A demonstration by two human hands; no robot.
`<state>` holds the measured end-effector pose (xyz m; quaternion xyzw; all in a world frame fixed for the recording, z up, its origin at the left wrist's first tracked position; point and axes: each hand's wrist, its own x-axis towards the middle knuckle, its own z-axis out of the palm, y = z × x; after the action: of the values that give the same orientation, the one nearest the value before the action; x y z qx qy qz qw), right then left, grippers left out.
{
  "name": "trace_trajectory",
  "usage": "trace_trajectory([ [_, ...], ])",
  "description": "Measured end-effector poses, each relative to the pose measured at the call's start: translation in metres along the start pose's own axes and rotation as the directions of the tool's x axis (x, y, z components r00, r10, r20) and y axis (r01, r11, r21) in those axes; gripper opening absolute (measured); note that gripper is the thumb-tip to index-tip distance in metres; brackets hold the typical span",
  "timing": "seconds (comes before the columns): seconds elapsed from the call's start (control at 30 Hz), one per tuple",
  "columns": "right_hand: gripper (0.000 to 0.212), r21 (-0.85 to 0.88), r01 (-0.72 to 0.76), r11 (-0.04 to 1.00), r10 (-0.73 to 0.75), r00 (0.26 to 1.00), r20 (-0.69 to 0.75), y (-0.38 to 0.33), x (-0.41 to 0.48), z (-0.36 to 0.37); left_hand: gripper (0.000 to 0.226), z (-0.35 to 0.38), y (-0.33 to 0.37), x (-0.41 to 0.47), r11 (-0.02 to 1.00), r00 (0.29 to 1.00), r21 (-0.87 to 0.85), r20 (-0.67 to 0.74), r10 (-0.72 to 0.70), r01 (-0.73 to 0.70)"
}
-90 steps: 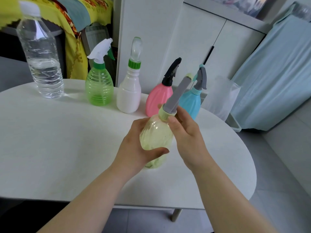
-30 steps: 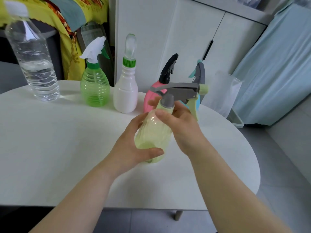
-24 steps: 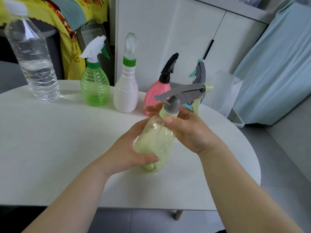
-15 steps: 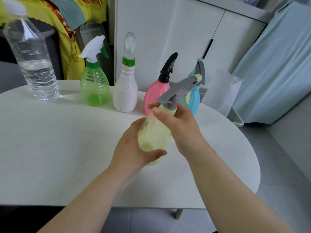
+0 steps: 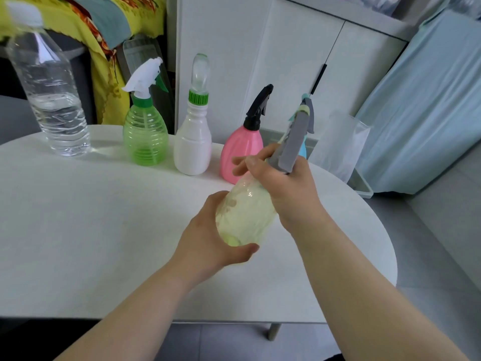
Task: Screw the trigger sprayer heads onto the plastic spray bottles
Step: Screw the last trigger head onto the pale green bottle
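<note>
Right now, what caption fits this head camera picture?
Two hands twist a grey trigger sprayer head onto a pale yellow plastic spray bottle above a white table.

Looks like a home. White cupboard behind the desk, patterned yellow cloth, pale blue curtain.

No legible text on the bottles before me, no label on the clear water bottle, no brand on the spray bottles, no numbers or signs anywhere readable
</note>
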<state>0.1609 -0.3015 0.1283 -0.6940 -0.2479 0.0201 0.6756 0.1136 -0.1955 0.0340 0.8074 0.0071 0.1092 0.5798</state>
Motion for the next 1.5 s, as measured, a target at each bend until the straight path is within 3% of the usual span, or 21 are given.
trace_trajectory([
  [0.13,0.031,-0.063,-0.017,0.998,0.012,0.996,-0.092,-0.001,-0.003,0.004,0.075,0.012,-0.003,-0.004,0.999,0.994,0.043,-0.112,0.006,-0.001],
  [0.3,0.013,-0.083,-0.11,0.99,0.086,0.963,-0.256,0.005,-0.001,0.007,0.087,0.018,-0.006,-0.005,0.994,0.987,0.109,-0.159,0.017,0.0],
  [0.47,0.034,-0.197,-0.193,0.961,0.152,0.967,-0.206,0.02,-0.014,0.002,0.094,0.016,-0.008,0.001,0.996,0.981,0.085,-0.194,0.02,-0.003],
  [0.67,0.018,-0.309,-0.157,0.938,0.097,0.975,-0.199,0.026,-0.022,-0.01,0.107,0.011,-0.013,0.003,0.999,0.999,0.032,0.029,0.043,-0.044],
  [0.8,0.01,-0.365,-0.144,0.92,0.003,0.933,-0.36,0.016,-0.008,-0.047,0.087,0.0,-0.021,0.012,0.976,0.997,0.211,-0.042,0.063,-0.052],
  [0.9,0.009,-0.351,-0.211,0.912,0.015,0.874,-0.486,0.01,0.006,-0.088,0.063,-0.002,-0.033,0.02,0.869,0.999,0.494,-0.041,-0.004,0.024],
  [1.0,0.011,-0.392,-0.26,0.882,-0.012,0.82,-0.573,0.011,0.017,-0.119,0.047,0.004,-0.043,0.021,0.768,1.0,0.64,0.011,0.003,-0.009],
  [1.23,0.012,-0.366,-0.389,0.846,0.08,0.77,-0.634,0.033,0.05,-0.151,0.042,0.007,-0.045,0.023,0.731,0.999,0.682,0.0,0.032,-0.023],
  [1.5,0.023,-0.363,-0.385,0.849,0.103,0.794,-0.599,0.055,0.072,-0.158,0.04,0.01,-0.046,0.023,0.728,0.999,0.686,-0.022,0.04,-0.014],
])
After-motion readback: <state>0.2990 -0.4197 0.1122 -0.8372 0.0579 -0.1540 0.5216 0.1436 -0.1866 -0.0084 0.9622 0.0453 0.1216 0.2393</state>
